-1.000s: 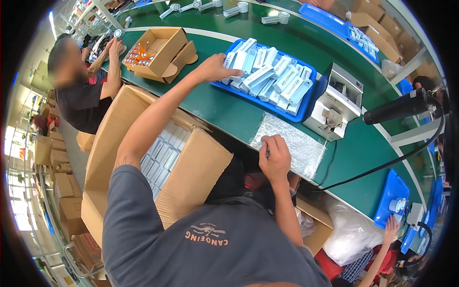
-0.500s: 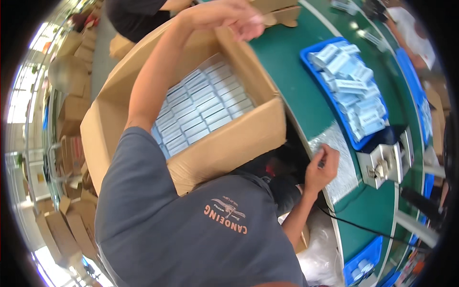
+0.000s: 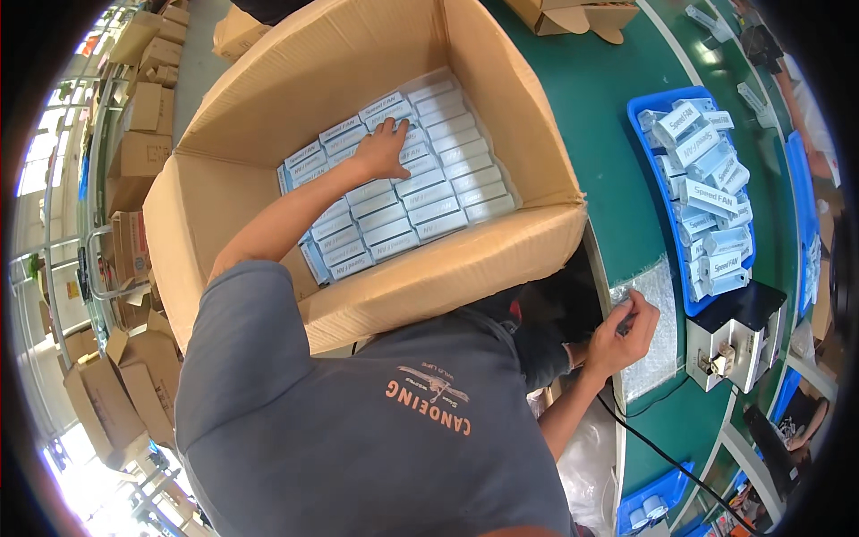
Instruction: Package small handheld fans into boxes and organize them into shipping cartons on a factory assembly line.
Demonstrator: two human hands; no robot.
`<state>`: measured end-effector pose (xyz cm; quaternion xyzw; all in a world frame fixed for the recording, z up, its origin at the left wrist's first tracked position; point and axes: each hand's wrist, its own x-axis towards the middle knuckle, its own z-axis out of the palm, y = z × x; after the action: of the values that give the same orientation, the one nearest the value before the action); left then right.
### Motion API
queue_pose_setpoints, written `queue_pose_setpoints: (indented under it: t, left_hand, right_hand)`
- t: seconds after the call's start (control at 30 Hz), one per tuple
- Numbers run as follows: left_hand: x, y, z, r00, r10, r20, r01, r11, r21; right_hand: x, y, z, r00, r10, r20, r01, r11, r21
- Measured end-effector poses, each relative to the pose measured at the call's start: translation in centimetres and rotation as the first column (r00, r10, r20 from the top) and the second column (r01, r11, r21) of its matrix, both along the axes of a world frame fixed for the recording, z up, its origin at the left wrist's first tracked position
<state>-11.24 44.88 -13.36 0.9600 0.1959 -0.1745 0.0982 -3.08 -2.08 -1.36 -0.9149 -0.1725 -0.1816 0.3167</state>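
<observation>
While flat on boxed packs (white), left hand inside carton.

My shirt is grey with orange letters. The big box in the middle is brown. The little boxes inside are white and light blue. The desk is dark green. The tray at the right is bright blue.

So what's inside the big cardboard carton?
The carton holds neat rows of small white boxes; the left hand rests on them. Anything beneath that top layer is hidden.
</observation>
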Motion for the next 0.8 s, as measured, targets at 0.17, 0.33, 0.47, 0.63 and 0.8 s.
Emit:
queue_pose_setpoints:
  t: [0.17, 0.33, 0.47, 0.63, 0.8]
  left_hand:
    - [-0.2, -0.8, -0.7, 0.999, 0.014, 0.032, -0.015, 0.999, 0.028]
    - [-0.3, -0.6, -1.3, 1.000, -0.007, 0.025, 0.006, 0.999, 0.051]
    - [-1.0, -0.6, -2.5, 0.984, -0.035, 0.174, 0.027, 0.999, 0.045]
    - [-0.2, -0.9, -1.9, 0.987, -0.022, 0.160, 0.014, 0.999, 0.050]
    - [2.6, -0.4, -4.0, 0.960, -0.167, 0.225, 0.160, 0.986, 0.048]
  right_hand:
    - [-0.1, 0.1, 0.2, 1.000, -0.022, -0.018, 0.021, 1.000, -0.019]
    - [-0.5, -0.2, 0.0, 1.000, -0.011, -0.001, 0.011, 1.000, -0.003]
    - [-0.6, 0.1, 0.0, 1.000, 0.000, -0.005, 0.000, 1.000, 0.005]
    - [0.3, 0.4, -0.1, 1.000, 0.016, 0.013, -0.016, 1.000, 0.011]
    - [0.3, -1.6, 1.4, 0.999, -0.006, 0.050, 0.011, 0.995, -0.102]
